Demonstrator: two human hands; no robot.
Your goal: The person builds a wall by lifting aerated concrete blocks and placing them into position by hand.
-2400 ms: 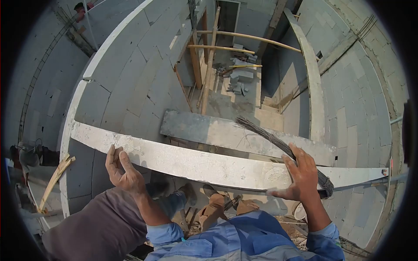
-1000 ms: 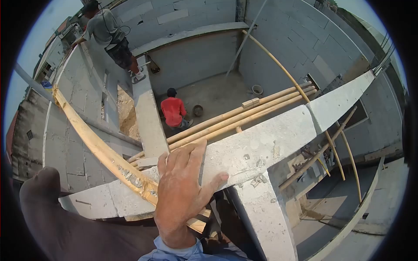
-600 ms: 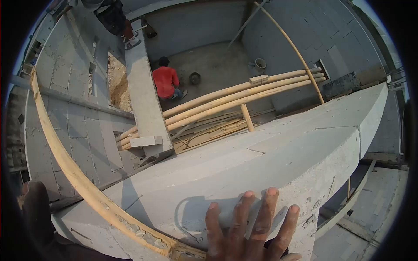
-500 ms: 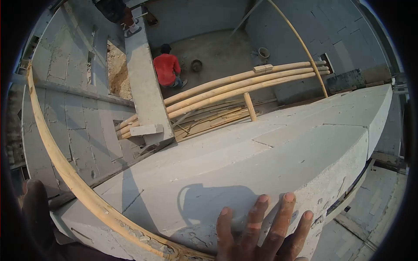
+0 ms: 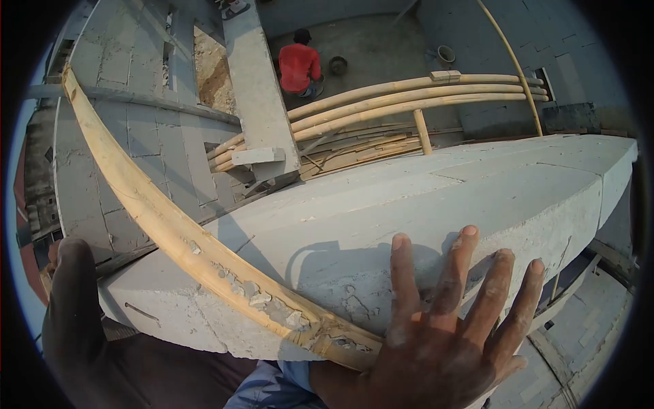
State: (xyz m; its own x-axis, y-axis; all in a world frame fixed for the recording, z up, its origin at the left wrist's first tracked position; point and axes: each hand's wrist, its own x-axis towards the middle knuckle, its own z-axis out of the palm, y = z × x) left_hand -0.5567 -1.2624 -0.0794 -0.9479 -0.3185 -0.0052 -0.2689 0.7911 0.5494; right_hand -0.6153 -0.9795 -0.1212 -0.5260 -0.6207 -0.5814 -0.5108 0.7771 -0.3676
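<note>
My left hand [image 5: 443, 334] lies palm down with its fingers spread on the top of a pale grey block wall [image 5: 327, 249]. Nothing is held in it. Its wrist, with a blue sleeve [image 5: 266, 390], comes in from the lower left. Beside the hand, the lower end of a split bamboo strip [image 5: 177, 235] meets the wall edge; crumbs of mortar lie on the strip. The strip curves away to the upper left. My right hand is out of view.
A person in red [image 5: 298, 68] crouches below beside a dark bucket [image 5: 338, 65]. Bamboo poles [image 5: 381, 97] span the room under a small block [image 5: 444, 76]. A concrete beam [image 5: 262, 88] bears another block [image 5: 257, 156]. A dark clothed shape [image 5: 75, 300] is at lower left.
The view has shifted, so the wall and room appear farther right and higher. More of my left hand, its wrist and the blue sleeve now show; its fingers remain spread.
</note>
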